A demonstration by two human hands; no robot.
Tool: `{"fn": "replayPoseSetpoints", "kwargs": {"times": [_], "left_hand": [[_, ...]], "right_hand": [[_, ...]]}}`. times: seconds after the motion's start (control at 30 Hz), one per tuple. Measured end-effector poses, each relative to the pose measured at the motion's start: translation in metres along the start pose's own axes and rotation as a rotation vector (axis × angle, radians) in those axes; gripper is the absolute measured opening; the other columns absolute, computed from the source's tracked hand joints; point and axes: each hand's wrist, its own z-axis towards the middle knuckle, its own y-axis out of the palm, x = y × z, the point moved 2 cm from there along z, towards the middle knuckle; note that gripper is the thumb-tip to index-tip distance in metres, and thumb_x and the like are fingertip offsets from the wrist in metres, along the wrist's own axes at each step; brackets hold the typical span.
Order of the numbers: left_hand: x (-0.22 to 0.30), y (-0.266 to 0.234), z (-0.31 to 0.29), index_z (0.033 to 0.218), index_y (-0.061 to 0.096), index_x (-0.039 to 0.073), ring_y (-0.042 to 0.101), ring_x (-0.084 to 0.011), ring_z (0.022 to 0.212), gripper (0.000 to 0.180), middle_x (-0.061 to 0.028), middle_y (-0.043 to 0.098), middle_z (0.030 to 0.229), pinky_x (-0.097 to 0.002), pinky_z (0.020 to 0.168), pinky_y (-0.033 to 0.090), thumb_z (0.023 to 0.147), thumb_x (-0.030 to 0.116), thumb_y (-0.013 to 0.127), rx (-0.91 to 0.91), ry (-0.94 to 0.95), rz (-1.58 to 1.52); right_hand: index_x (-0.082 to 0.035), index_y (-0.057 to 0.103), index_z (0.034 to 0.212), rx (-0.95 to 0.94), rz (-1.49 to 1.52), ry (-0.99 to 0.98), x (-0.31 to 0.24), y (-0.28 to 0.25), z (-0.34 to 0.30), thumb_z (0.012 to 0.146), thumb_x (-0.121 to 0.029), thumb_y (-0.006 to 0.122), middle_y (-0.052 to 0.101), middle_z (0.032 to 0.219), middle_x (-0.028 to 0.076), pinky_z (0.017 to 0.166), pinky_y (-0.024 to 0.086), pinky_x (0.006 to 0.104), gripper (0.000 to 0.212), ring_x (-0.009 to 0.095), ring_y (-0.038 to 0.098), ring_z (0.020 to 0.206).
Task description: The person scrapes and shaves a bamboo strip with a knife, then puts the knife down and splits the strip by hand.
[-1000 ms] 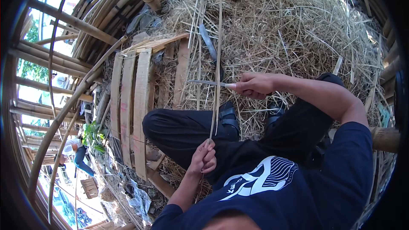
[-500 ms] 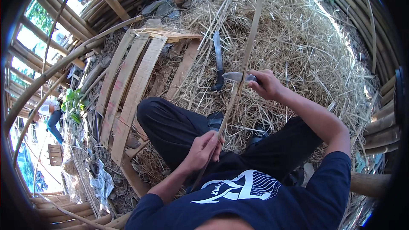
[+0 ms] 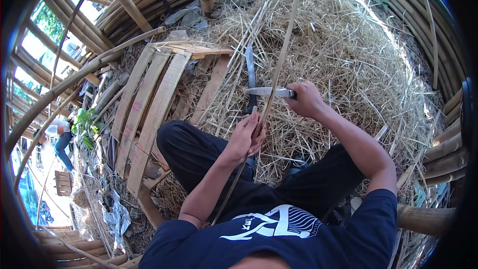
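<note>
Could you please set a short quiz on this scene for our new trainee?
1. Which of the person's hands holds the knife?
2. True or false: the slatted wooden frame lies on the person's right side.
3. Fill the gap: the left hand grips a long, thin, brownish ____ that runs up past the blade.

Key:
1. The right hand.
2. False; it lies on the left side.
3. Strip.
</note>
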Motion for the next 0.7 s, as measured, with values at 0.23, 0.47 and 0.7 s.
{"fn": "replayPoseSetpoints", "kwargs": {"times": [0.23, 0.47, 0.7], "left_hand": [[-0.011, -0.001, 0.018, 0.093, 0.046, 0.006, 0.024, -0.0066, 0.032, 0.029, 0.0028, 0.031, 0.053, -0.0220, 0.030, 0.020, 0.103, 0.031, 0.035, 0.058, -0.036, -0.156], [-0.012, -0.007, 0.027, 0.092, 0.048, 0.006, 0.024, -0.0052, 0.036, 0.029, 0.0040, 0.031, 0.054, -0.0210, 0.033, 0.021, 0.103, 0.030, 0.036, 0.010, -0.065, -0.211], [-0.023, -0.001, 0.031, 0.095, 0.050, 0.005, 0.024, -0.0037, 0.039, 0.032, 0.0047, 0.031, 0.058, -0.0198, 0.036, 0.020, 0.103, 0.033, 0.036, 0.023, -0.076, -0.345]], "right_hand": [[-0.004, 0.066, 0.065, -0.013, -0.088, 0.209, -0.004, 0.014, 0.013, 0.076, -0.027, 0.060, 0.060, 0.058, 0.018, 0.063, 0.052, 0.0435, 0.026, 0.035, 0.063, 0.057], [-0.004, 0.068, 0.065, -0.040, -0.057, 0.379, 0.001, 0.014, 0.016, 0.075, -0.026, 0.061, 0.062, 0.059, 0.017, 0.065, 0.054, 0.0425, 0.024, 0.032, 0.065, 0.059], [-0.002, 0.069, 0.068, 0.047, -0.191, 0.413, 0.024, 0.014, 0.018, 0.071, -0.019, 0.061, 0.064, 0.065, 0.019, 0.066, 0.055, 0.0424, 0.018, 0.034, 0.065, 0.064]]}}
